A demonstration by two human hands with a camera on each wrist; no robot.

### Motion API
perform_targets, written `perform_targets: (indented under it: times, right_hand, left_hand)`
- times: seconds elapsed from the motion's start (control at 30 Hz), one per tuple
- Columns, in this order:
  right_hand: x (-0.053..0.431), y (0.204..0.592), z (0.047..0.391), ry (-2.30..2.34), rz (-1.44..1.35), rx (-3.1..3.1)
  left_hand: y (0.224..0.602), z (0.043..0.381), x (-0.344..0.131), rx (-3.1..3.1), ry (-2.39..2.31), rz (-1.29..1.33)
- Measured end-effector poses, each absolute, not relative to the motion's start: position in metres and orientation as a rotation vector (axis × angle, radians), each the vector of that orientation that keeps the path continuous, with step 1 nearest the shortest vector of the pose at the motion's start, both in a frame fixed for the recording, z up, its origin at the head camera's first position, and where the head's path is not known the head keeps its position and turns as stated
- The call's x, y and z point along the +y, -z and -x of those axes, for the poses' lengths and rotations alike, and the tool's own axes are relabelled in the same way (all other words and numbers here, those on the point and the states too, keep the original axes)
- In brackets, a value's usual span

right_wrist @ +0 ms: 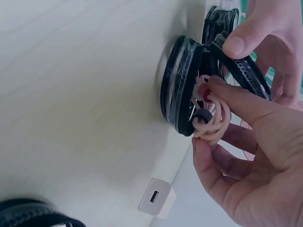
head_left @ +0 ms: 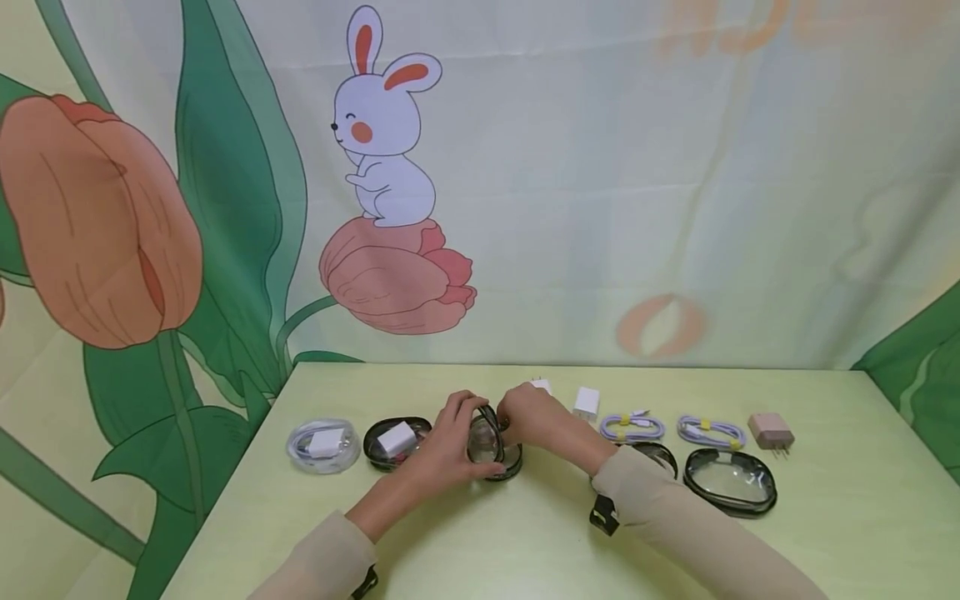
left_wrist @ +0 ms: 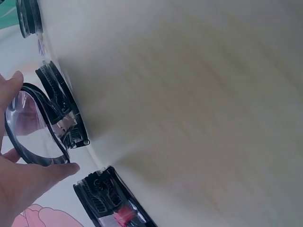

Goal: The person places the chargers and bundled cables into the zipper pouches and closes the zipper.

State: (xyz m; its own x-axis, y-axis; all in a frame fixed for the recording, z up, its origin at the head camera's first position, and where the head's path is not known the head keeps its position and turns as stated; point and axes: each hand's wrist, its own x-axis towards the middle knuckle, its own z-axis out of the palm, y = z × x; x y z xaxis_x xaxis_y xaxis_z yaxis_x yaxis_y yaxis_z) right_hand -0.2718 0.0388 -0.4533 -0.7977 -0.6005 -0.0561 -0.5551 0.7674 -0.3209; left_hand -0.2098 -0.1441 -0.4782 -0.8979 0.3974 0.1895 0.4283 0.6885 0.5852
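In the head view a clear zip case (head_left: 483, 446) with black trim stands unzipped in the middle of the table's row. My left hand (head_left: 448, 446) holds its raised lid (left_wrist: 35, 125) by the black rim, thumb on one side and fingers on the other. My right hand (head_left: 536, 415) pinches a coiled pale cable (right_wrist: 218, 122) at the case's opening. The right wrist view shows a red band and a dark band on that cable. The lower shell (right_wrist: 177, 87) rests on the table. My right hand covers part of the coil.
Left of the hands lie a black-trimmed case (head_left: 377, 454) and a clear white-trimmed case (head_left: 302, 450), each with a white charger. To the right are a white charger (head_left: 587, 403), coiled lilac cables (head_left: 632, 427), a pink charger (head_left: 771, 431) and black-trimmed cases (head_left: 730, 510).
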Motion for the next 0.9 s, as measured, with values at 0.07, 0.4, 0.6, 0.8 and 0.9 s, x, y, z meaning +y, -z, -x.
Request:
perform_targets:
  times: [0.07,0.4,0.6,0.8,0.9]
  right_hand:
    - [0.038,0.454,0.272,0.466,0.876,2.797]
    - [0.028,0.457,0.267,0.519,0.664,2.829]
    - [0.029,0.461,0.265,0.57,0.678,2.8]
    - [0.038,0.457,0.262,0.63,0.705,2.701]
    - [0.037,0.46,0.261,0.585,0.764,2.729]
  left_hand:
    - [0.479,0.21,-0.145,-2.831,1.043,0.689]
    - [0.482,0.209,-0.146,-2.808,1.082,0.693]
    - [0.484,0.208,-0.145,-2.786,1.088,0.707]
    - [0.484,0.207,-0.145,-2.796,1.082,0.678]
    - [0.483,0.207,-0.145,-2.817,1.078,0.681]
